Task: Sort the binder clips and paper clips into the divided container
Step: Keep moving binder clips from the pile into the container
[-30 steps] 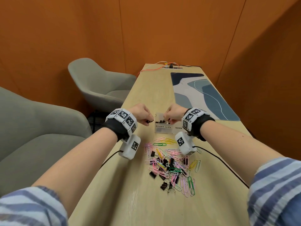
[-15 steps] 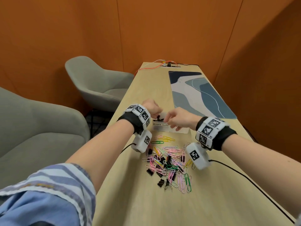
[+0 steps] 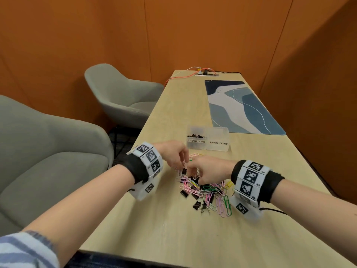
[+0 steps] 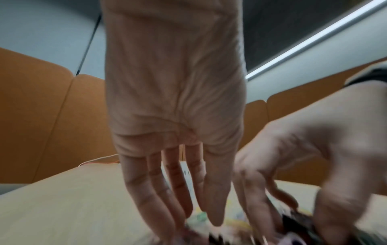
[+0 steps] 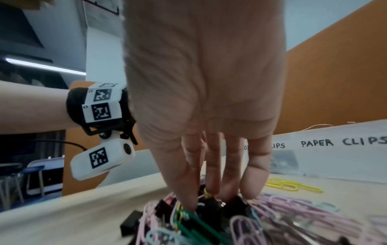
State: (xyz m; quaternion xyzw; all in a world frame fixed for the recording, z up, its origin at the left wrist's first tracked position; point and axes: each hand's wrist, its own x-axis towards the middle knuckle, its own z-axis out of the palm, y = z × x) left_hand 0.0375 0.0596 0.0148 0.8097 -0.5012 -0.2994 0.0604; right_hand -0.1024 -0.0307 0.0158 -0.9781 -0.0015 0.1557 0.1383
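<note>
A clear divided container (image 3: 207,149) stands on the table; its left half, labelled BINDER CLIPS, holds black binder clips (image 3: 196,135), and its right half is labelled PAPER CLIPS (image 5: 339,142). A mixed pile of coloured paper clips and black binder clips (image 3: 209,192) lies nearer to me. My left hand (image 3: 181,168) reaches down onto the pile's far left edge with straight fingers (image 4: 155,190). My right hand (image 3: 195,179) is beside it, fingertips (image 5: 188,202) down in the pile, pinching a black binder clip (image 5: 211,204).
A blue patterned desk mat (image 3: 245,107) lies beyond the container on the right. A power socket with orange and white cables (image 3: 206,73) sits at the table's far end. Two grey armchairs (image 3: 123,97) stand left of the table. Orange walls close in the room.
Both hands have drawn back from the container towards me and come down onto the clip pile. The container now shows unobstructed.
</note>
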